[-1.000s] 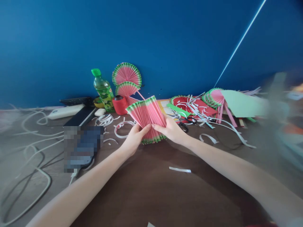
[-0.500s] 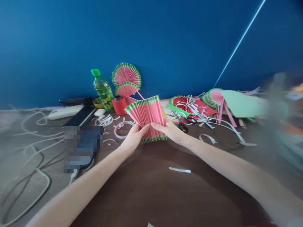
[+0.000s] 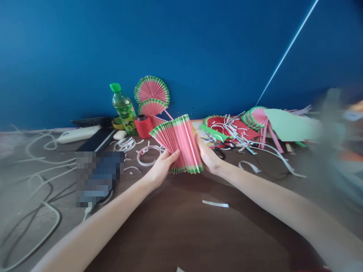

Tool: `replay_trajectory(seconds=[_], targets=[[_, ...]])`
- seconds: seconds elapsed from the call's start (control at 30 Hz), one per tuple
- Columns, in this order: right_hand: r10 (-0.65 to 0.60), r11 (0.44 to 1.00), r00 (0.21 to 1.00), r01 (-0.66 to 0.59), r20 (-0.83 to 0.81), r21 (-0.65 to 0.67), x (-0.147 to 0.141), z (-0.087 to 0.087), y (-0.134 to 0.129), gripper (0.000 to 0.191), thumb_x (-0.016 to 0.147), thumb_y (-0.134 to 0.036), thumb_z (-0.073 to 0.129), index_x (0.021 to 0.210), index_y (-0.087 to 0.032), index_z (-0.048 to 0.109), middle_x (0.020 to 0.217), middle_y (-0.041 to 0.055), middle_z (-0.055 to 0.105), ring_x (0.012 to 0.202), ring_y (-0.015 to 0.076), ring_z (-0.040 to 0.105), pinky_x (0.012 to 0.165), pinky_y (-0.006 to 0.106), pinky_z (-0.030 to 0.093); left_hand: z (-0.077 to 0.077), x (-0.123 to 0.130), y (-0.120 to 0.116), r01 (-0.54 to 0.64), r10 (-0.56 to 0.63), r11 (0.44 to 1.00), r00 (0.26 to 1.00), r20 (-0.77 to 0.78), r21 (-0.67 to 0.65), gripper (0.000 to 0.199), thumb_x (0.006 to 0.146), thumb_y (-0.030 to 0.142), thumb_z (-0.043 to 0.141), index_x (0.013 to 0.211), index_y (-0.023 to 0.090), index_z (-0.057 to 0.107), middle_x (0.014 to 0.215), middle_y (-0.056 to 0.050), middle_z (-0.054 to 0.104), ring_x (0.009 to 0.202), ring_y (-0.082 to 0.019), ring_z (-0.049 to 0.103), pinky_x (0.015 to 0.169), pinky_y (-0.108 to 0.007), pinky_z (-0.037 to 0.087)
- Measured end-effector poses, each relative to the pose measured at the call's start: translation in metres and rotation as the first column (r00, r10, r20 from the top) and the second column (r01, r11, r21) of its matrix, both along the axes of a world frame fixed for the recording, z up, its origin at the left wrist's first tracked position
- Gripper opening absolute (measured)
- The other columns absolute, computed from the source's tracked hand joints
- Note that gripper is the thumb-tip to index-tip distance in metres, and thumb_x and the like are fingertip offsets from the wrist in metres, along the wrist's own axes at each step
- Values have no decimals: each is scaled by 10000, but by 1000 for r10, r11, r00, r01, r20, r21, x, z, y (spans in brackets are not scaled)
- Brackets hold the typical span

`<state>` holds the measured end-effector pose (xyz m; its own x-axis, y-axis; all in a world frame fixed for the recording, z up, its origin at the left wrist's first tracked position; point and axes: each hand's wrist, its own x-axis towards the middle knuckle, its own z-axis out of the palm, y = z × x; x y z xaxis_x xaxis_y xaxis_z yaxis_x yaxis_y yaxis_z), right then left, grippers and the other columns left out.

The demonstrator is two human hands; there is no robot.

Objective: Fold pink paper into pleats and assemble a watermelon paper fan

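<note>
Head view shows the person's two hands raised over the near side of a dark tabletop (image 3: 198,238), with a watermelon-patterned pleated paper (image 3: 185,143) between them. The left hand (image 3: 161,165) is clamped on the lower middle of the paper, thumb across the front and fingers hidden behind. That pinch gathers the folds, which probably explains why the left part spreads upward like a fan while the right part stands in looser, straighter pleats. The right hand (image 3: 209,156) lies along the right edge, fingertips partly behind the paper; its thumb is not clearly visible, so whether it grips or merely supports cannot be made out. Its placement there seems suited to steadying the free side.

Behind, a round pleated fan (image 3: 152,88) rests against the blue wall (image 3: 227,49), likely leaned there to stay upright. A red thread spool (image 3: 143,127) stands just beside a green-capped drink bottle (image 3: 124,109), and a tape roll (image 3: 138,158) lies near the left hand. Black-handled scissors (image 3: 219,153) lie beyond the right hand, among white paper strips (image 3: 227,126), perhaps within easy reach by intent. One loose white strip (image 3: 215,204) lies nearer the person.
</note>
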<state>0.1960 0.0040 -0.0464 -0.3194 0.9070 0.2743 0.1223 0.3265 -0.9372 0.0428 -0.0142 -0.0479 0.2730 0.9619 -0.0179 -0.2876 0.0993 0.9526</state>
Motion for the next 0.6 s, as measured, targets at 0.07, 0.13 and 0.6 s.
replay_trajectory(seconds=[0.07,0.13,0.6], targets=[[61,989,992,-74,-109,-127,-1,0,0,673,857,-653,157,1058,-217,628,936,70,692,947,204,629,818,374,523,-2,-1,1,-2,3,1000,1000,-28,20,433,752,369,629,1137,177,582,1144,-65,634,1031,-228,580,916,-366,451],[85,979,981,-114,-174,-167,-2,-1,2,577,865,-620,258,1074,-222,620,942,55,692,959,200,620,839,369,511,-4,-1,2,0,2,1000,998,-57,30,443,759,381,618,1153,185,571,1150,-62,630,1029,-225,578,915,-368,446],[-349,925,935,354,-64,140,10,10,8,281,821,-375,517,919,-173,685,830,46,685,810,198,620,763,370,498,-5,-2,6,-212,287,939,916,-279,270,402,805,346,532,1167,171,537,1173,-66,603,1118,-221,521,979,-350,379]])
